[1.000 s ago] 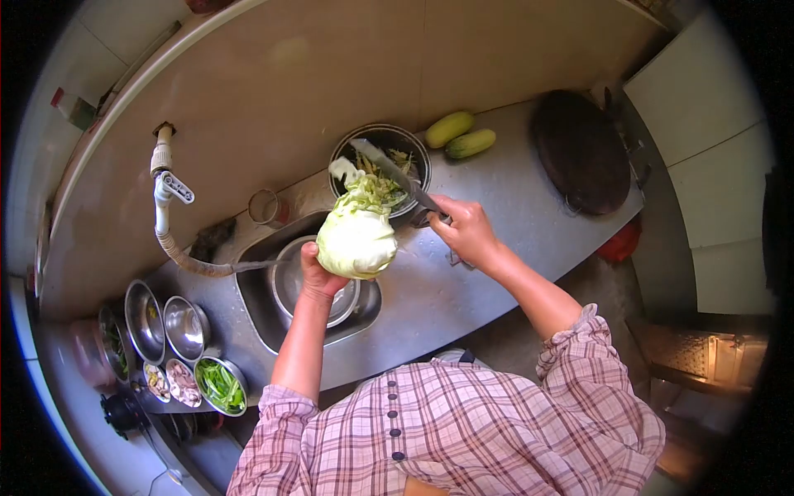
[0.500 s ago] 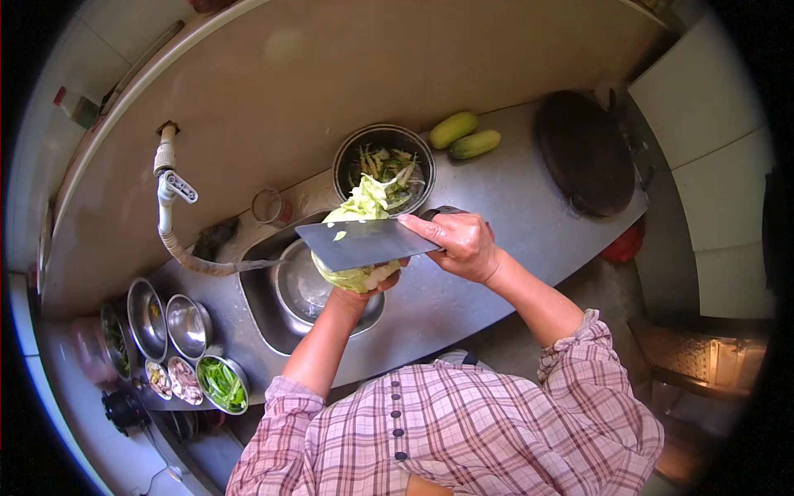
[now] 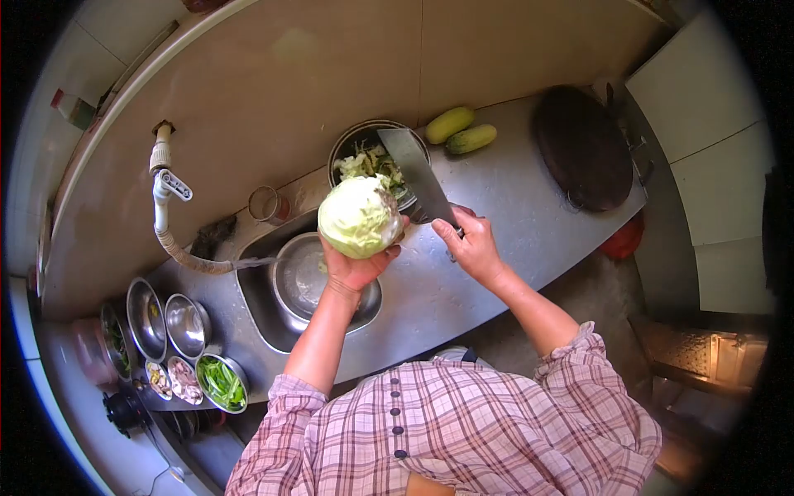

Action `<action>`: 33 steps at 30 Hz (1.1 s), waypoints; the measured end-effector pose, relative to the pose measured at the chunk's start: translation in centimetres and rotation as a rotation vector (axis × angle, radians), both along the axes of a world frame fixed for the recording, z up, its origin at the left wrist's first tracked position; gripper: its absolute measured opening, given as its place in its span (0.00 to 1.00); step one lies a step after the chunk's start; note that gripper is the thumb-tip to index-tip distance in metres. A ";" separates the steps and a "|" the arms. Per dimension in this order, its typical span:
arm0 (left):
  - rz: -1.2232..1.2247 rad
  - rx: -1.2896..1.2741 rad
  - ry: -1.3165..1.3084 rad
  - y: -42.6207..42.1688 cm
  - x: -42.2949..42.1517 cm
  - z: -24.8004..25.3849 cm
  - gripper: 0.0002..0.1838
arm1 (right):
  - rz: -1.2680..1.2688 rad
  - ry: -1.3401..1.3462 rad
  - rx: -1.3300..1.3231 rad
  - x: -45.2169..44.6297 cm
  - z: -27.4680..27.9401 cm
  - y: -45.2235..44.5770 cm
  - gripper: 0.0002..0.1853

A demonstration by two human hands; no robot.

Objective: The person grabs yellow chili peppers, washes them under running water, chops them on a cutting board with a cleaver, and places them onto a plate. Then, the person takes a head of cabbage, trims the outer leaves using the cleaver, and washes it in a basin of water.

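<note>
A pale green head of cabbage (image 3: pixel 357 218) rests in my left hand (image 3: pixel 356 269), whose fingers curl round it from below. It is held up above the sink's right side. My right hand (image 3: pixel 473 248) grips a cleaver (image 3: pixel 413 169) by the handle, blade pointing up and to the left, apart from the cabbage. Behind the cabbage stands a dark-rimmed bowl (image 3: pixel 337 157) with leaf trimmings (image 3: pixel 361 161) inside. The cleaver's blade overlaps this bowl in the view. Below, a metal basin (image 3: pixel 302 277) sits in the sink (image 3: pixel 263 318).
Water runs from a tap hose (image 3: pixel 194 260) toward the basin. At left stand several metal bowls (image 3: pixel 188 325), one with chopped greens (image 3: pixel 222 383). Two cucumbers (image 3: pixel 451 124) and a round dark board (image 3: pixel 583 149) lie along the wall. A glass (image 3: pixel 266 204) stands behind the sink.
The cleaver has come off the cabbage, swinging right and turning its blade upward. The cabbage now shows a smooth rounded side, and loose leaf pieces lie in the bowl behind.
</note>
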State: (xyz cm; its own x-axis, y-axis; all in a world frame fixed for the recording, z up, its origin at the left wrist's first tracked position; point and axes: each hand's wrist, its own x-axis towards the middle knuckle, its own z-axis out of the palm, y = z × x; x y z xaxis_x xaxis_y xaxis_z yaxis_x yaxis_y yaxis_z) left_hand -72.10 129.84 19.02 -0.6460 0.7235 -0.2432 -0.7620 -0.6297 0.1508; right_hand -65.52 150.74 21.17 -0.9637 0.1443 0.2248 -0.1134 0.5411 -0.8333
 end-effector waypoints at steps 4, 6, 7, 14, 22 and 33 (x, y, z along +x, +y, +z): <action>0.180 0.002 -0.001 -0.8 -0.4 -1.2 0.45 | 0.069 0.219 -0.008 0.7 2.4 -1.9 0.16; 0.205 -0.062 0.090 -1.3 -0.5 -1.2 0.47 | 0.109 0.308 0.060 0.7 2.2 -2.2 0.19; 0.184 -0.105 0.172 -1.5 -0.7 -0.8 0.48 | 0.097 0.303 0.095 0.7 2.3 -2.1 0.20; -0.042 -0.124 0.204 -3.0 -2.2 0.1 0.50 | 0.099 0.341 0.414 0.3 2.8 -1.1 0.27; 0.142 -0.281 0.110 -0.7 -1.2 0.1 0.36 | 0.172 0.493 0.544 -0.6 4.3 -2.7 0.29; 0.106 -0.328 0.149 -1.3 -0.8 -1.4 0.44 | 0.102 0.219 0.491 -2.1 0.2 -1.7 0.17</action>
State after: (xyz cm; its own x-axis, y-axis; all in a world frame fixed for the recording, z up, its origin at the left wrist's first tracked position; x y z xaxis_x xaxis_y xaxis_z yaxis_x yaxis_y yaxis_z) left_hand -72.87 128.58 17.66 -0.7589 0.5500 -0.3488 -0.6498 -0.6039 0.4616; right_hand -67.63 149.04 21.34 -0.8902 -0.1195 0.4396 -0.3280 0.8377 -0.4366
